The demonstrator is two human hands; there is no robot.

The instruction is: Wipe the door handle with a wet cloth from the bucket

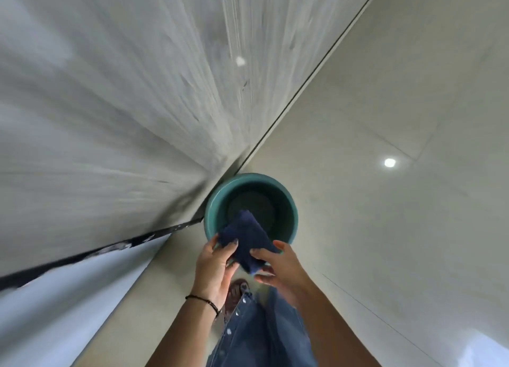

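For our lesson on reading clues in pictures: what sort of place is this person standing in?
Probably an indoor hallway or room in a building. A glossy tiled floor reflects ceiling lights, a pale wall meets it, and a green bucket stands by that wall, with both hands holding a dark blue cloth above it.

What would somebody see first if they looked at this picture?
Probably the dark blue cloth in the middle, held by the left hand and right hand. Right under it, a round green bucket stands on the pale floor, close to the grey wall.
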